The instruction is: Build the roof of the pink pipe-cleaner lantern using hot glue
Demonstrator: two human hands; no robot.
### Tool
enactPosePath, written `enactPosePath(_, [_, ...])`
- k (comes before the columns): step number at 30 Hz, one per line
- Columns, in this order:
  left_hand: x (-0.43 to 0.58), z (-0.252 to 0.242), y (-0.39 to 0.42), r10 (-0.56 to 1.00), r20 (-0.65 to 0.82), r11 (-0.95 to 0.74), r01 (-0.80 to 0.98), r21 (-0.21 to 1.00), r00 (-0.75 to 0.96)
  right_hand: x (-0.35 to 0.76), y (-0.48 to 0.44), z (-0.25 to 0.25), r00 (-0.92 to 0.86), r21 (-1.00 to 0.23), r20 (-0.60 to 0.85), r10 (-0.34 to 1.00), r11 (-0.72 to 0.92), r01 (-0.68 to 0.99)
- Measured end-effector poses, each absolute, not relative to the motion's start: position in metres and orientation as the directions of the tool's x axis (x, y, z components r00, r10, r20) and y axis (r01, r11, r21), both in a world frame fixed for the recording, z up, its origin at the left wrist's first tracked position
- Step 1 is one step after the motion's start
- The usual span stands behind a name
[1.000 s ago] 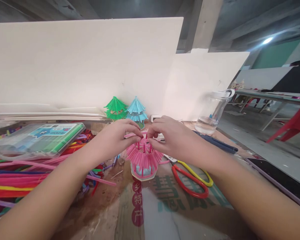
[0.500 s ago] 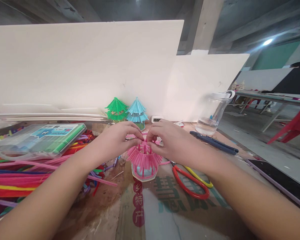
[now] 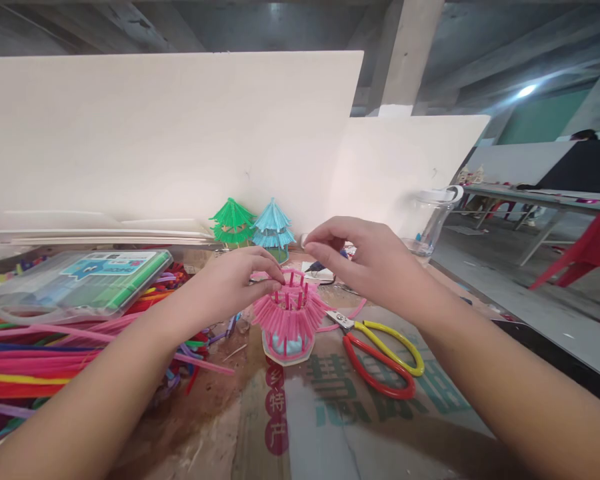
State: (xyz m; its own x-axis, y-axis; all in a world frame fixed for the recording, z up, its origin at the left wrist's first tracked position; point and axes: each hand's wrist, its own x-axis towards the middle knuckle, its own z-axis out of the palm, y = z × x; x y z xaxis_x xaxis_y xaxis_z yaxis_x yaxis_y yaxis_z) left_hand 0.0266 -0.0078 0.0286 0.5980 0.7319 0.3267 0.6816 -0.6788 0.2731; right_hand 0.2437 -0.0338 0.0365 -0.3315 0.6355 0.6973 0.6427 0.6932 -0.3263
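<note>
Pink fringed model stands upright, axis vertical, thin posts pointing up

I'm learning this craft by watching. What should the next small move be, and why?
Perhaps lower the right hand to steady the pink model: that hand hangs apart, apparently empty, while the left hand alone is at the model's upper posts.

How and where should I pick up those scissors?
Probably by the red handle and yellow handle, coming from the near right side: the scissors seem to lie flat, both loops facing that way, while the metal end points away toward the pink fringed model.
</note>
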Motion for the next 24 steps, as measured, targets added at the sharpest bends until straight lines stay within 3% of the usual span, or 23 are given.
enactPosePath(6, [0.026, 0.033, -0.012, 0.707, 0.344, -0.703, 0.667, 0.247, 0.618, 0.245, -0.038, -0.001, -0.301, -0.484, 0.639, 0.708, 0.674, 0.557])
enactPosePath(11, [0.03, 0.041, -0.025, 0.661, 0.453, -0.723, 0.669, 0.172, 0.598, 0.242, -0.035, -0.036, -0.253, -0.638, 0.559, 0.79, 0.605, 0.477])
enactPosePath(16, [0.035, 0.038, -0.031, 0.553, 0.527, -0.773, 0.634, 0.036, 0.645, 0.235, -0.035, -0.043, -0.249, -0.691, 0.521, 0.817, 0.574, 0.439])
enactPosePath(24, [0.038, 0.028, -0.029, 0.528, 0.544, -0.771, 0.637, -0.014, 0.652, 0.23, -0.031, -0.045, -0.254, -0.747, 0.475, 0.843, 0.539, 0.39])
